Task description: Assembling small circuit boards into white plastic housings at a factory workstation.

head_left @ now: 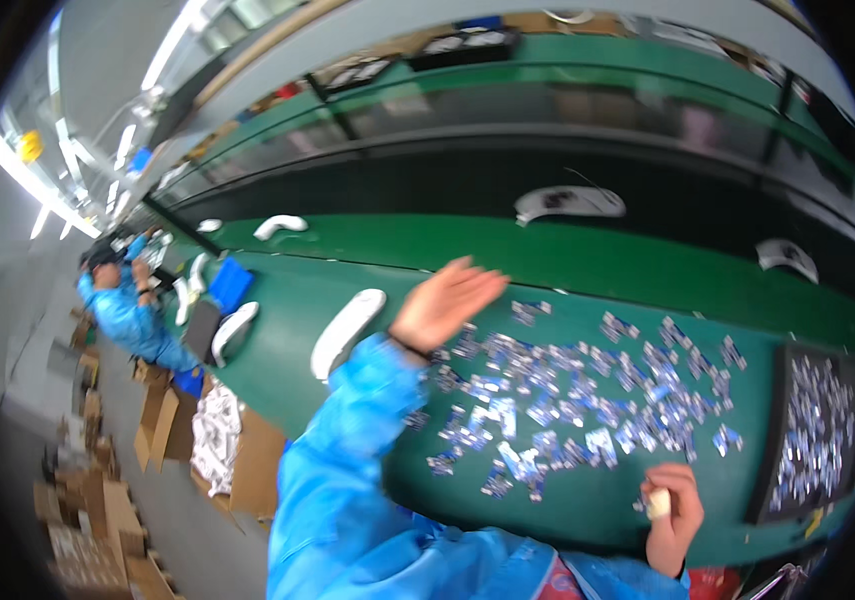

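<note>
Green bench: my worktop (587, 270) is a long green surface that curves away to my left under the lens.
Left hand: my left hand (444, 303) is raised above the bench, palm flat, fingers (477, 285) straight and lying together, holding nothing.
Left sleeve: my blue sleeve (347, 470) fills the lower middle of the view.
Right hand: my right hand (672, 510) rests at the near edge of the bench, fingers curled shut around a small white piece (658, 503).
Parts: a loose spread of small silvery-blue parts (567, 395) lies flat on the bench between my two hands, just below and to the right of the left one.
Tray: a dark tray (782, 360) at my right holds more of the same parts, well apart from my left hand.
White shell: a long white shell (347, 330) lies just left of my left wrist.
Other shells: more white shells (569, 203) sit farther back on the bench.
Co-worker: a person in blue (127, 315) works far down the line at my left.
Boxes: cardboard boxes (162, 425) stand on the floor beside the bench.
</note>
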A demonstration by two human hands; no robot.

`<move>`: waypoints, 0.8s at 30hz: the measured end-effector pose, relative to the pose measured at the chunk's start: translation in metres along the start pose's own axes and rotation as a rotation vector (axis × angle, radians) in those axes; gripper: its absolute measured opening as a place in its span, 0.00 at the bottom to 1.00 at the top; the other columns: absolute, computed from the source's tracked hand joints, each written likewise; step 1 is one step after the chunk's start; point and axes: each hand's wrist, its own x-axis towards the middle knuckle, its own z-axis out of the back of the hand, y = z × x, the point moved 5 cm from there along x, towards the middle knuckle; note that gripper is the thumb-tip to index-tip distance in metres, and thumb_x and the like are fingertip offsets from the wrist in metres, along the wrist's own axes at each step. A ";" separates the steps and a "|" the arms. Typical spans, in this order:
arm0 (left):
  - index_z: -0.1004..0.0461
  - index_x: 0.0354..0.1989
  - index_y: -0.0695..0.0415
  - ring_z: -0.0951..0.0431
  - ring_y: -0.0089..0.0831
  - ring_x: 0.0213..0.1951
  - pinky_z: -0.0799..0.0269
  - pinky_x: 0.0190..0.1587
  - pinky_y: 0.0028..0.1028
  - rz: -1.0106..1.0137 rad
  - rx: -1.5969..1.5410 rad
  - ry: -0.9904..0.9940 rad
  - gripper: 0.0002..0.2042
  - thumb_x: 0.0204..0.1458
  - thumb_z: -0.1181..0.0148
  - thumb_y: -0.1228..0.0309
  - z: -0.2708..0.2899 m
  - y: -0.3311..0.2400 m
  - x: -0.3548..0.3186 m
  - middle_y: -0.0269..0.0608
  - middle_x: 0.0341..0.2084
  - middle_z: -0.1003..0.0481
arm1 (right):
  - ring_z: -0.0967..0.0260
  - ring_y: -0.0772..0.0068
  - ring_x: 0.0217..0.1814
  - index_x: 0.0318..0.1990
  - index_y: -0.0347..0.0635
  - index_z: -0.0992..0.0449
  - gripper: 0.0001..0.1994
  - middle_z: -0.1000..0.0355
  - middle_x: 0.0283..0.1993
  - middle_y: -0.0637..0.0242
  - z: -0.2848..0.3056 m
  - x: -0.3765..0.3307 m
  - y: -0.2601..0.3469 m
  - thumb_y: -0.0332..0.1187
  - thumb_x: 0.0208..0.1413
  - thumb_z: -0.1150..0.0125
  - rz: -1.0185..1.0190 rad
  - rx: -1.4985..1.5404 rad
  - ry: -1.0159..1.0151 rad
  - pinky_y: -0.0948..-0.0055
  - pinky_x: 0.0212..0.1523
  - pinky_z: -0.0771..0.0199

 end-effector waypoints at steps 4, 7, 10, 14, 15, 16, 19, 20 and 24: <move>0.56 0.60 0.79 0.46 0.52 0.65 0.46 0.68 0.39 -0.152 -0.316 -0.066 0.28 0.62 0.53 0.70 0.076 -0.014 -0.089 0.70 0.62 0.48 | 0.30 0.68 0.39 0.39 0.30 0.27 0.09 0.32 0.45 0.53 0.007 -0.001 -0.006 0.17 0.52 0.51 0.046 0.069 0.017 0.73 0.42 0.29; 0.52 0.57 0.83 0.43 0.54 0.64 0.43 0.67 0.40 -0.269 -0.589 -0.125 0.27 0.61 0.51 0.70 0.125 -0.035 -0.135 0.70 0.62 0.48 | 0.30 0.69 0.40 0.40 0.30 0.27 0.08 0.32 0.45 0.53 0.005 -0.004 0.001 0.18 0.53 0.51 0.109 0.044 0.044 0.73 0.42 0.29; 0.50 0.62 0.73 0.43 0.57 0.63 0.35 0.62 0.43 -0.432 -0.520 -0.172 0.27 0.60 0.49 0.68 0.146 -0.045 -0.136 0.66 0.61 0.47 | 0.30 0.69 0.40 0.40 0.30 0.27 0.08 0.31 0.44 0.54 0.014 -0.012 0.009 0.18 0.53 0.50 0.121 -0.012 0.005 0.73 0.43 0.29; 0.46 0.61 0.69 0.42 0.59 0.62 0.33 0.61 0.45 -0.559 -0.474 -0.350 0.23 0.62 0.53 0.68 0.176 -0.051 -0.131 0.63 0.61 0.45 | 0.29 0.71 0.39 0.39 0.32 0.26 0.08 0.29 0.43 0.58 0.031 -0.021 0.019 0.19 0.52 0.48 0.170 -0.225 -0.053 0.74 0.41 0.28; 0.45 0.61 0.68 0.42 0.57 0.62 0.37 0.63 0.47 -0.590 -0.441 -0.345 0.21 0.63 0.56 0.69 0.178 -0.055 -0.130 0.60 0.61 0.43 | 0.28 0.69 0.38 0.39 0.33 0.25 0.08 0.29 0.42 0.58 0.034 -0.021 0.023 0.20 0.52 0.47 0.177 -0.257 -0.066 0.74 0.39 0.27; 0.45 0.61 0.68 0.42 0.57 0.62 0.37 0.63 0.47 -0.586 -0.447 -0.329 0.21 0.63 0.56 0.69 0.181 -0.056 -0.129 0.60 0.61 0.43 | 0.28 0.69 0.38 0.39 0.33 0.25 0.08 0.29 0.42 0.58 0.036 -0.018 0.027 0.20 0.52 0.47 0.189 -0.265 -0.075 0.74 0.39 0.27; 0.43 0.59 0.67 0.39 0.49 0.62 0.41 0.65 0.49 -0.718 -0.265 -0.350 0.19 0.64 0.58 0.69 0.176 -0.063 -0.140 0.56 0.59 0.39 | 0.28 0.67 0.36 0.39 0.34 0.26 0.08 0.29 0.37 0.59 0.035 0.004 0.041 0.21 0.52 0.45 0.277 -0.504 0.000 0.73 0.36 0.28; 0.45 0.60 0.68 0.39 0.48 0.62 0.41 0.66 0.48 -0.765 -0.159 -0.253 0.20 0.63 0.59 0.70 0.171 -0.068 -0.144 0.56 0.60 0.40 | 0.28 0.67 0.36 0.39 0.34 0.26 0.08 0.29 0.37 0.59 0.032 0.015 0.047 0.21 0.52 0.45 0.264 -0.516 -0.007 0.73 0.36 0.28; 0.47 0.62 0.68 0.40 0.46 0.62 0.43 0.67 0.44 -0.655 -0.101 -0.158 0.21 0.64 0.60 0.70 0.099 -0.048 -0.184 0.55 0.60 0.41 | 0.29 0.61 0.36 0.39 0.38 0.25 0.07 0.29 0.35 0.61 0.016 0.023 0.049 0.24 0.51 0.42 0.247 -0.835 0.143 0.67 0.36 0.28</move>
